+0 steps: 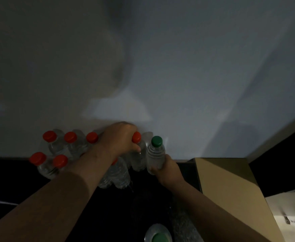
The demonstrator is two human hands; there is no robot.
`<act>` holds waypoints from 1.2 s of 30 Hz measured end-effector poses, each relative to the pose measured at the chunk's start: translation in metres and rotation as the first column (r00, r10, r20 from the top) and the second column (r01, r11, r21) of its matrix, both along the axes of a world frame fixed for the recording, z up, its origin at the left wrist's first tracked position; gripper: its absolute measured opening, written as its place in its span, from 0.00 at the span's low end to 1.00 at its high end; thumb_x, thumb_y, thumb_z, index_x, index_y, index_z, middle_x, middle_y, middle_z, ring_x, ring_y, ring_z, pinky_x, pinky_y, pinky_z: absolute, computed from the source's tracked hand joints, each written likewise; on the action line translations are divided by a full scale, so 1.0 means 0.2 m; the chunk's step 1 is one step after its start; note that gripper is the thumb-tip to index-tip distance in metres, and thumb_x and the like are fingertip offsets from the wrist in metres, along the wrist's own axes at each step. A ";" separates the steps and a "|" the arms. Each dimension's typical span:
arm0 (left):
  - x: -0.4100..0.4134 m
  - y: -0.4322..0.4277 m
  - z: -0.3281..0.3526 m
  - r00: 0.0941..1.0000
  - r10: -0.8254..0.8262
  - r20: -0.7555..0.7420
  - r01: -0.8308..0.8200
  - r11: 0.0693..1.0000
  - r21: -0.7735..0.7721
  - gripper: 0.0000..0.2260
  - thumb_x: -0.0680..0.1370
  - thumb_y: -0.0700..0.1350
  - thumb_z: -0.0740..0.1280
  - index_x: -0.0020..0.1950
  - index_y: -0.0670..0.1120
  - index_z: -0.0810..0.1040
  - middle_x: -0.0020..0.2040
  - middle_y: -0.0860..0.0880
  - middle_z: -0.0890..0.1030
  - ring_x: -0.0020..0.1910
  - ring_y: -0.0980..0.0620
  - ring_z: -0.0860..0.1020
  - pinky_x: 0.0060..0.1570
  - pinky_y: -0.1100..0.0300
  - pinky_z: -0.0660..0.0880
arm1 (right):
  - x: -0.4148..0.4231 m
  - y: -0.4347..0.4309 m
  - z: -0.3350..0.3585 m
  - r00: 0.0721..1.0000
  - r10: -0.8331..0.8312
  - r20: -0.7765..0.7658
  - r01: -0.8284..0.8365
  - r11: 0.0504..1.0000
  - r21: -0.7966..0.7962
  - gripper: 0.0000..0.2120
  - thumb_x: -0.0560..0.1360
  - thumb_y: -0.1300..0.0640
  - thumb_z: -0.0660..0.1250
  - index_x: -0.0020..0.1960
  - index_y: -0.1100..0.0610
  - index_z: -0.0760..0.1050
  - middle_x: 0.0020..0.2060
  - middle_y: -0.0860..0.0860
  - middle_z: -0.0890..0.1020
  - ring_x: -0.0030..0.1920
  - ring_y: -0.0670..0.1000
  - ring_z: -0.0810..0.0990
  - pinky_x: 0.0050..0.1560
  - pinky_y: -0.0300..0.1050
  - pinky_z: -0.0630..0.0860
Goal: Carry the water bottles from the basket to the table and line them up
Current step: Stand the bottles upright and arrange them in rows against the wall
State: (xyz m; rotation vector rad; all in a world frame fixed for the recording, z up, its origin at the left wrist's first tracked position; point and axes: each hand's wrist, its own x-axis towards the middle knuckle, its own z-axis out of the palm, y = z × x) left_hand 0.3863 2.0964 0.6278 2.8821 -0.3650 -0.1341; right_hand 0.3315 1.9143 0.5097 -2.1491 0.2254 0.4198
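Head view: clear plastic green-capped water bottle (155,155) is held upright at the right end of the row on the dark table (160,203). The right hand (168,169) has its fingers wrapped round the lower body, probably to seat it in line. The left hand (118,139) grips the neighbouring red-capped bottle (139,159), likely steadying it.

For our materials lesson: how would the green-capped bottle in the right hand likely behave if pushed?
The green-capped bottle is tall and narrow, so a push near the cap would probably tip it. Its clear ribbed wall suggests thin plastic that may flex under the right hand.
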 end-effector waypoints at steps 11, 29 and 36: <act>0.01 0.02 -0.02 0.999 0.014 -0.038 -0.015 0.999 -0.034 0.21 0.60 0.56 0.80 0.44 0.49 0.78 0.43 0.51 0.78 0.44 0.49 0.76 0.46 0.51 0.76 | 0.06 0.04 -0.02 0.994 -0.082 0.067 0.084 0.996 -0.038 0.17 0.71 0.46 0.71 0.53 0.56 0.74 0.45 0.52 0.82 0.44 0.52 0.81 0.41 0.45 0.76; -0.22 -0.03 0.24 0.983 -0.097 0.158 0.108 0.992 -0.060 0.28 0.71 0.60 0.73 0.66 0.47 0.76 0.62 0.47 0.80 0.61 0.46 0.77 0.62 0.51 0.71 | -0.47 -0.21 0.39 0.996 -0.063 -0.059 0.064 0.998 0.009 0.23 0.77 0.52 0.67 0.69 0.58 0.69 0.61 0.55 0.78 0.57 0.51 0.78 0.57 0.46 0.76; -0.81 -0.08 0.24 0.999 -0.039 0.025 0.046 0.777 -0.628 0.12 0.72 0.58 0.70 0.54 0.58 0.80 0.49 0.57 0.83 0.50 0.57 0.80 0.54 0.53 0.77 | -1.05 -0.28 0.59 0.992 -0.088 0.090 0.078 0.991 0.107 0.11 0.76 0.56 0.69 0.58 0.51 0.77 0.51 0.43 0.82 0.51 0.37 0.80 0.54 0.36 0.76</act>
